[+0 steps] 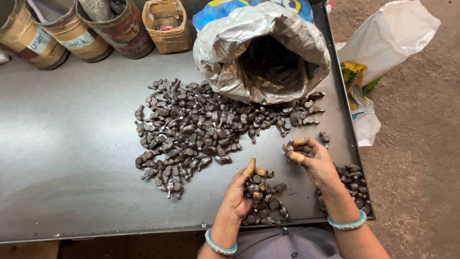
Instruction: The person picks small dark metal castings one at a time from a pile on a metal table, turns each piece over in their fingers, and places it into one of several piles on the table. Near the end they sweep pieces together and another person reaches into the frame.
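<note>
A big pile of small dark metal parts [191,129] lies spread on the grey metal table [67,158]. My left hand [239,192], fingertips wrapped in tan tape, rests on a smaller heap of the same parts [263,201] near the front edge, with one part between its fingers. My right hand [311,160], also taped at the fingertips, is raised just right of it and pinches one small part. Both wrists wear turquoise bangles. Another cluster of parts [354,184] sits at the table's right front corner.
An open grey plastic sack [263,52] stands at the back, its mouth toward the pile. Taped round tins [72,29] and a small taped box [165,24] line the back left. White plastic bags [388,38] lie on the dirt floor to the right.
</note>
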Tool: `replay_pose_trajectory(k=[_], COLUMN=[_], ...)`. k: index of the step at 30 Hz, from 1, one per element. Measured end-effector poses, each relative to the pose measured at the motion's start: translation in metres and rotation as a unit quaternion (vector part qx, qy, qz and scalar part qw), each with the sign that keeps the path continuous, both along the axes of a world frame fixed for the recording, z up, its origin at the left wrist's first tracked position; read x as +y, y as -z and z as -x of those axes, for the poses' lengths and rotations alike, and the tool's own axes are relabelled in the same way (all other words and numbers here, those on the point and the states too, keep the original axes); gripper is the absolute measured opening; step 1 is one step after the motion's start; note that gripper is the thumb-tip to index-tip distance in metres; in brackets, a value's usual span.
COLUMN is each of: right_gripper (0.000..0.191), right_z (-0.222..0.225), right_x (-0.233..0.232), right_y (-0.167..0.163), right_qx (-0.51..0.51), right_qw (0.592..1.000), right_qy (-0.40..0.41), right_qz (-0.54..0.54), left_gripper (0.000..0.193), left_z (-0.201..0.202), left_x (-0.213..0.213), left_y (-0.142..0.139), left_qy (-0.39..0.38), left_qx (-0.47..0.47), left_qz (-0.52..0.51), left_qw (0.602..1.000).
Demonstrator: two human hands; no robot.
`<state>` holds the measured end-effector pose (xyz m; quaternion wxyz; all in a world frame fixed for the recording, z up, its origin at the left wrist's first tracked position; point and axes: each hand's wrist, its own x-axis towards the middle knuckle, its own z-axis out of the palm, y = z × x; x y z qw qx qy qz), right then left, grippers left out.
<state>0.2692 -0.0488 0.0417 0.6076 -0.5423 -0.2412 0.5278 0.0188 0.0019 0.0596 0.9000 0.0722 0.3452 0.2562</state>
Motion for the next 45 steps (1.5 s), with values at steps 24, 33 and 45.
replay_pose_trajectory(k=[24,33,45], right_gripper=[0.053,0.043,0.037], right_z=[0.012,0.034,0.008], right_x=[0.056,0.007,-0.007], right_y=[-0.048,-0.069,0.002], right_qx=[-0.637,-0.61,0.074], right_qw=[0.77,0.785,0.996], right_qy=[-0.025,-0.095,-0.038], right_qz=[-0.02,0.048,-0.007], left_gripper=[0.052,0.04,0.036], left_z=[-0.015,-0.003,0.006], left_x=[-0.004,0.001,-0.002], left_y=[0.017,0.053,0.053], left_qy=[0.003,-0.038,-0.055], left_qx=[-0.015,-0.013,-0.011], left_qz=[0.049,0.06,0.05], left_qw=[0.999,0.997,0.997])
